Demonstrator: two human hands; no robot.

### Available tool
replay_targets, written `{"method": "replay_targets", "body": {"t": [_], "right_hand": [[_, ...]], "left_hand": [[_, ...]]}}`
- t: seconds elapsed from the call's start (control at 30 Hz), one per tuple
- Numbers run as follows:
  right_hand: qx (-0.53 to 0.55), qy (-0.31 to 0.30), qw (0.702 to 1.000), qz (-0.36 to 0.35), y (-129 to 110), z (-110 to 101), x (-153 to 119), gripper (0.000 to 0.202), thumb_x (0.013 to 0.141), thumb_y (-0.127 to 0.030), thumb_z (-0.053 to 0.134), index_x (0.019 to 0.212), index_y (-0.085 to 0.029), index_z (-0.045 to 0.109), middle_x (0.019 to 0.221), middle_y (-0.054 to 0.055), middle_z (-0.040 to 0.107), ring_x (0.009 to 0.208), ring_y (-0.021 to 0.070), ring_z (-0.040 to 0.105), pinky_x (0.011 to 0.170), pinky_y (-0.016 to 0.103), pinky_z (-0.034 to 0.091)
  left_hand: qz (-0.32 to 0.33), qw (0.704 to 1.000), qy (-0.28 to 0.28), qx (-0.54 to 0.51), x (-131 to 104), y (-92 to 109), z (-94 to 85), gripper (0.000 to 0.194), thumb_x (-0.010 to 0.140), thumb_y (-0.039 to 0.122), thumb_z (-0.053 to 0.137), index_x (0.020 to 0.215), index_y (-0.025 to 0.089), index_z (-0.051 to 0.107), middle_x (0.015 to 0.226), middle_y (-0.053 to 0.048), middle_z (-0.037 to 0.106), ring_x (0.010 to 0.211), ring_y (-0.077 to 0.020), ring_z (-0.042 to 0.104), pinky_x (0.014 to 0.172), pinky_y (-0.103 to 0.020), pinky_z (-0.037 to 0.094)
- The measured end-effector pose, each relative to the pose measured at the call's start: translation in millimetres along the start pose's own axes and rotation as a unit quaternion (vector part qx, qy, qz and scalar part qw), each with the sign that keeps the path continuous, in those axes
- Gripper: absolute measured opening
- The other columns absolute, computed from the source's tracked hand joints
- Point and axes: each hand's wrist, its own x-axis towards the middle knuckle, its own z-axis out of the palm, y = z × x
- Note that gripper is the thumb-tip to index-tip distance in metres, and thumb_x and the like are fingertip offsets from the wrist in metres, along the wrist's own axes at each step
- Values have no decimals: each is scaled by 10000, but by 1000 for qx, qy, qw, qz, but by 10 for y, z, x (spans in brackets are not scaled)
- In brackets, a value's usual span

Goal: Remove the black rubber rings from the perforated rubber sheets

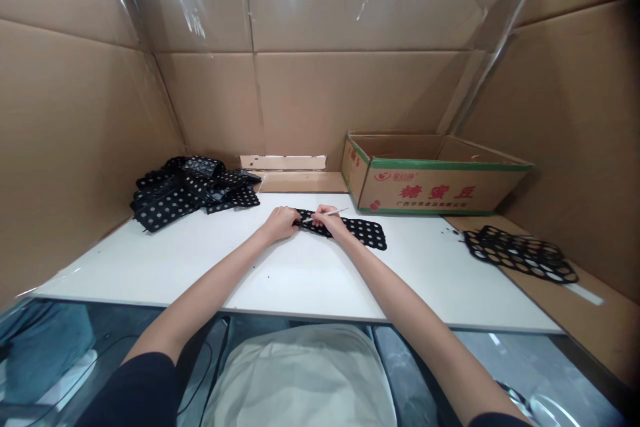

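Observation:
A black strip with rows of round white-looking dots or holes (pixel 369 232) lies on the white tabletop in front of me. My left hand (pixel 281 224) is closed on the strip's left end, the fingers bent over its edge. Between the fingers of my right hand (pixel 329 219) is a slim white pen-like stick (pixel 338 211), held at a slant over the strip. The stick's lower tip points left, towards my left hand; whether it touches the strip I cannot tell. My right hand covers part of the strip's middle.
Similar dotted black pieces form a heap (pixel 195 190) at the back left. An open cardboard box with green edges (pixel 430 187) stands at the back right. Black pieces with large rings (pixel 520 255) lie on the right. Cardboard walls (pixel 310 93) enclose the white table (pixel 310 287).

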Motion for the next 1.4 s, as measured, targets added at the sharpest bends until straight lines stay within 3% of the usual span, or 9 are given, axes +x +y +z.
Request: {"method": "replay_targets", "body": {"t": [0.63,0.87,1.13,1.4], "right_hand": [[-52,-45,996,-55,24,25,-59,264,651,-379,655,575,-185,493,509,-20,541,486,104,486,484,221,370],[-23,-21,998,-45,9,90,-45,347,670,-440,642,550,-197,427,449,-27,511,441,108,472,438,218,351],[3,17,999,-35,97,159,19,251,730,-398,564,613,-197,468,415,-33,516,368,99,452,396,204,344],[50,60,997,23,78,145,68,245,737,-348,559,572,-191,468,397,-14,529,358,96,448,387,202,328]], "left_hand": [[-40,997,40,-53,20,-26,74,171,679,196,525,744,172,681,741,-59,693,703,-198,615,632,-262,395],[-37,992,43,-114,24,-93,31,120,651,197,569,711,168,669,687,-27,680,633,-156,583,593,-232,369],[-5,983,-5,-185,11,-195,-12,155,657,233,618,755,164,717,732,-22,699,634,-132,587,627,-203,412],[-9,990,4,-139,10,-166,-58,157,659,208,566,713,163,706,713,-34,695,631,-148,584,631,-229,396]]}}
